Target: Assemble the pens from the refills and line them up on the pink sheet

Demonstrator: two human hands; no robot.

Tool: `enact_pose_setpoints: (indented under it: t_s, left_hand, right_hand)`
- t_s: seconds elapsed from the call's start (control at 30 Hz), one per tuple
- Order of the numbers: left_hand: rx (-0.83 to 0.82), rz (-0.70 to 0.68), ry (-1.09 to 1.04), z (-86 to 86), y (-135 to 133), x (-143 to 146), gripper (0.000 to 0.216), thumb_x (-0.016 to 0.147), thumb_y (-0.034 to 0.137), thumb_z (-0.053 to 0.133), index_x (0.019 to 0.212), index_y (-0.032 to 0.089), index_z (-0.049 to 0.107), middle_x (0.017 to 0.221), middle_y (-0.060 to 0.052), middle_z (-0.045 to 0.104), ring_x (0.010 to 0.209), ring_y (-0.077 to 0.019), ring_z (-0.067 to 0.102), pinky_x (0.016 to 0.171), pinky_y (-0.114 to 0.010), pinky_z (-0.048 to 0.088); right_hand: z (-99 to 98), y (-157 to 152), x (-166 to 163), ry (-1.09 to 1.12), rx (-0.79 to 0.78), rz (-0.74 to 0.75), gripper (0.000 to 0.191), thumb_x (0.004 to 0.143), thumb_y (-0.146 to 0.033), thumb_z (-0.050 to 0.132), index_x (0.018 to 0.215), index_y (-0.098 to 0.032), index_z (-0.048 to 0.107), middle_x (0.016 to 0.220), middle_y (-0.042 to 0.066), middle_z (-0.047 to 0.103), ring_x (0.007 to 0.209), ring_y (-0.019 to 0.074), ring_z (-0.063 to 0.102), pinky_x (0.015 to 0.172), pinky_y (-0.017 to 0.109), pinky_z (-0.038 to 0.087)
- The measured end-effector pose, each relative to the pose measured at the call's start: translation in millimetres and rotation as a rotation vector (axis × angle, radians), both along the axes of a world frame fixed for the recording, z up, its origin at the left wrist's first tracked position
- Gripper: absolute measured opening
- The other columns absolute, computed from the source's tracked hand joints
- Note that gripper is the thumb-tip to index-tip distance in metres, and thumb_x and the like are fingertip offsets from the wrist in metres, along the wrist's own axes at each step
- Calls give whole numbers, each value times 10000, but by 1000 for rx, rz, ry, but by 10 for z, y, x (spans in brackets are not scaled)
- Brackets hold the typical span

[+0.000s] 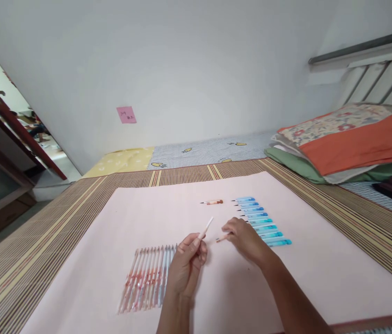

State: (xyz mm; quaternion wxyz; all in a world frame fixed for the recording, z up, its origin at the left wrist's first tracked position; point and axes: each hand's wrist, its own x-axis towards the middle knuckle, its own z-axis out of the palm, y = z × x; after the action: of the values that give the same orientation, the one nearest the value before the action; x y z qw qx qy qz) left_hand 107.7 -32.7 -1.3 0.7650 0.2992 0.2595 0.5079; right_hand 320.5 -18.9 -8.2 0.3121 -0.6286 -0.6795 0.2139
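Observation:
My left hand [187, 260] is closed around a slim white stick [209, 225], pen-like, which points up and to the right. Just to its right, my right hand [243, 234] pinches a short peach-coloured, pen-like piece [221, 239] with a darker end, low over the pink sheet. Beyond both hands lies a short brown-and-white pencil-like piece [212, 202] with a black point. Several similar blue and turquoise pieces [256, 215] lie in a column beside my right hand, which partly hides some of them. Left of my left hand, several slender pens [147, 278] lie side by side.
A large pale pink sheet [105, 232] covers part of a striped mat [60, 213]. Folded bedding [356, 144] is piled at the right, near a white slatted headboard [383, 79]. Behind, a pink note [126, 115] is stuck to the wall; a doorway opens at far left.

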Motion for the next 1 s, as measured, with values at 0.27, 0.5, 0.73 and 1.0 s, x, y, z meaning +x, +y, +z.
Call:
enact_pose_setpoints:
  t_s: [0.27, 0.5, 0.73, 1.0]
  left_hand:
    - [-50, 73, -27, -43, 26, -13, 292, 707, 295, 860, 905, 120, 736, 655, -22, 619, 583, -78, 516, 543, -174, 407]
    - [-57, 84, -17, -26, 23, 3, 299, 688, 293, 870, 892, 118, 740, 642, -17, 609, 589, -82, 517, 536, -174, 403]
    - [-35, 81, 75, -3, 1, 30, 283, 693, 312, 864, 857, 125, 730, 619, 0, 589, 555, -70, 482, 520, -174, 378]
    - [15, 117, 139, 18, -2, 45, 272, 704, 336, 844, 835, 135, 715, 592, 12, 561, 539, -73, 450, 507, -180, 343]
  right_hand:
    - [-74, -19, -41, 85, 41, -61, 113, 808, -142, 555, 719, -197, 597, 789, 27, 624, 753, 180, 535, 665, 299, 377]
    - [147, -6, -26, 1141, 76, -93, 285, 706, -368, 817, 874, -192, 669, 657, -30, 565, 599, 125, 502, 579, 267, 411]
    - [216, -28, -140, 1543, 19, 13, 207, 689, -269, 842, 849, -205, 727, 862, 30, 640, 622, 97, 445, 536, 240, 385]
    - [171, -19, -206, 1465, 2, 50, 197, 698, -281, 814, 827, -211, 683, 691, -11, 555, 596, 120, 422, 548, 275, 363]
